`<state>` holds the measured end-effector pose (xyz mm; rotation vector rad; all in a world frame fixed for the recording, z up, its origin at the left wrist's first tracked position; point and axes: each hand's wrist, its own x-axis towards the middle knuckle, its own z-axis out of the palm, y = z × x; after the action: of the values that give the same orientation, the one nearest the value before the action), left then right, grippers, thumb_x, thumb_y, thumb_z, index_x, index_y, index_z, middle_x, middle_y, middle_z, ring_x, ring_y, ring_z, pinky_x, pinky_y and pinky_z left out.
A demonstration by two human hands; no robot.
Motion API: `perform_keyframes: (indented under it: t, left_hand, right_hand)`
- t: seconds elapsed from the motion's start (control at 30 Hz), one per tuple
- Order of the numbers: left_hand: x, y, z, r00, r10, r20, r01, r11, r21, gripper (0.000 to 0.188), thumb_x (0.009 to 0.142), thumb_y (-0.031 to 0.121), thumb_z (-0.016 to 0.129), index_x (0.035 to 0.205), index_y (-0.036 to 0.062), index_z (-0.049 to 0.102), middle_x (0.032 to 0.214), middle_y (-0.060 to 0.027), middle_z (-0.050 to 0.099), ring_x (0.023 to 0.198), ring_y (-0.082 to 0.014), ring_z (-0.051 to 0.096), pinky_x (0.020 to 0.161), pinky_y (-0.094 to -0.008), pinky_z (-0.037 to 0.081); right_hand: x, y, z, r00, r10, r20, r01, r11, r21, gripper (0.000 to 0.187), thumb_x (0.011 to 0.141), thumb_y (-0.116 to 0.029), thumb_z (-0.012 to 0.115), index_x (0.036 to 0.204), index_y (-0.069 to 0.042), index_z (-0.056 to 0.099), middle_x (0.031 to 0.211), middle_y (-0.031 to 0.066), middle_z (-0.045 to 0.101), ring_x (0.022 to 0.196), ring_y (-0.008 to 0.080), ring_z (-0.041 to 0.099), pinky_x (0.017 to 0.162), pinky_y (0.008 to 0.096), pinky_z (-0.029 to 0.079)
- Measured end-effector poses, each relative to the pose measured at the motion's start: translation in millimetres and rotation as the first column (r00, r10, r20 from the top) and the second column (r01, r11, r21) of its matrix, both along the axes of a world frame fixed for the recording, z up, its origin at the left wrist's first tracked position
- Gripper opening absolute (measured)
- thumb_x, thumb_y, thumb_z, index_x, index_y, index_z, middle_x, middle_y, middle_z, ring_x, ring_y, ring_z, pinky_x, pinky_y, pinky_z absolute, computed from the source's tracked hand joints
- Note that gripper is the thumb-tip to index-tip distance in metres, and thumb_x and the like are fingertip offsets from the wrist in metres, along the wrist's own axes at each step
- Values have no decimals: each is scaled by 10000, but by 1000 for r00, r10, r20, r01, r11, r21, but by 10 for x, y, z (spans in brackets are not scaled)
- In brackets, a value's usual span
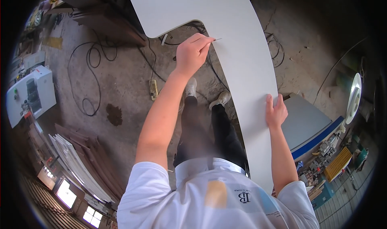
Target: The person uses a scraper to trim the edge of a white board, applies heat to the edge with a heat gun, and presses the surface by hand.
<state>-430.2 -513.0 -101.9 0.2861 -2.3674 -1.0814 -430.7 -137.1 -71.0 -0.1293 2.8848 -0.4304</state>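
Note:
A large white curved panel, with a notch cut into its left side, stretches from the top of the view down along my right side. At the notch's inner edge, my left hand is closed in a pinch. A thin, narrow sliver-like piece sticks out from its fingertips over the panel; its kind is too small to make out. Lower down, my right hand holds the panel's outer edge, with the thumb on top and some fingers hidden.
Black cable lies looped on the concrete floor. Stacked boards lie at the lower left, and dark panels stand at the upper left. On the right are a grey board and a bench with tools. My shoes are below the panel.

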Motion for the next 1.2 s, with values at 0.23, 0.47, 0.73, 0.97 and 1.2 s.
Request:
perform_keyframes:
  t: [0.23,0.47,0.73,0.97,1.2]
  left_hand:
    - [-341,-112,-117,938,325,-121,-336,938,-82,156,876,30,710,998,104,771,918,-41,720,746,-236,678,647,-323,526]
    - [178,336,9,999,19,39,-11,983,-182,200,857,34,644,983,154,743,829,-46,658,744,-270,652,614,-378,515]
    - [611,647,-3,998,-68,0,68,992,107,117,909,61,671,986,112,742,905,-86,683,834,-299,675,711,-394,551]
    - [-301,-184,-219,961,248,-127,-256,965,-51,162,878,57,716,1018,112,775,920,-46,718,780,-245,691,671,-359,538]
    - [-51,173,-137,988,131,-84,-141,983,-116,211,873,30,673,1016,152,770,896,-22,694,768,-245,675,653,-363,531]
  right_hand:
    - [18,-4,-25,1000,8,-15,-8,1000,0,528,987,-562,556,1066,-43,617,808,204,680,795,431,654,699,498,501]
    - [8,-51,17,1000,-2,-26,4,997,79,569,990,-558,555,1136,-13,629,850,231,694,839,445,662,737,496,508]
    - [44,30,-32,998,-18,-59,26,989,146,614,990,-563,550,1233,-9,650,960,242,722,932,433,684,813,492,522]
    - [45,-25,13,997,-29,-70,39,989,143,647,981,-599,535,1232,-15,654,926,231,721,933,429,684,824,482,521]
    - [-8,-122,29,994,-37,-106,50,991,122,645,981,-616,518,1187,-21,657,888,226,713,900,427,679,805,484,518]
